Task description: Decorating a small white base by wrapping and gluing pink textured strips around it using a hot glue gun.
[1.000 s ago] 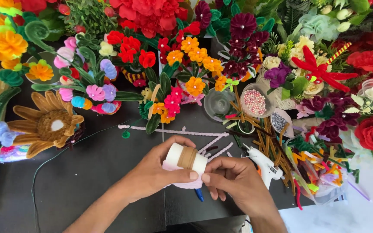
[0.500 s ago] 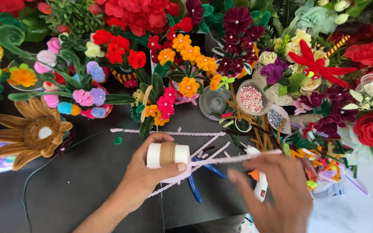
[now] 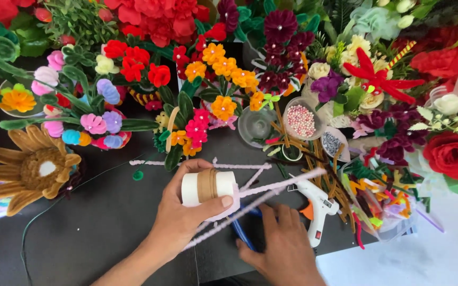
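Observation:
My left hand (image 3: 184, 214) grips a white cylinder with a tan band (image 3: 208, 186), held on its side above the dark table (image 3: 80, 238). Pale pink pipe cleaners (image 3: 271, 190) stick out from under the cylinder and slant up to the right. My right hand (image 3: 282, 246) lies flat on the table, fingers over blue sticks (image 3: 242, 233), just left of a white and orange glue gun (image 3: 316, 206). Whether it grips anything is hidden.
Handmade pipe-cleaner flowers crowd the back and both sides: a brown sunflower (image 3: 35, 169), orange blooms (image 3: 223, 63), a red rose (image 3: 454, 153). A bowl of pink beads (image 3: 300, 119), a clear cup (image 3: 255, 124) and loose pipe cleaners (image 3: 377, 201) sit at right.
My right hand has let go of the cylinder's side and dropped to the table by the glue gun. The left hand keeps the cylinder; the pink pipe cleaners now trail out to the right.

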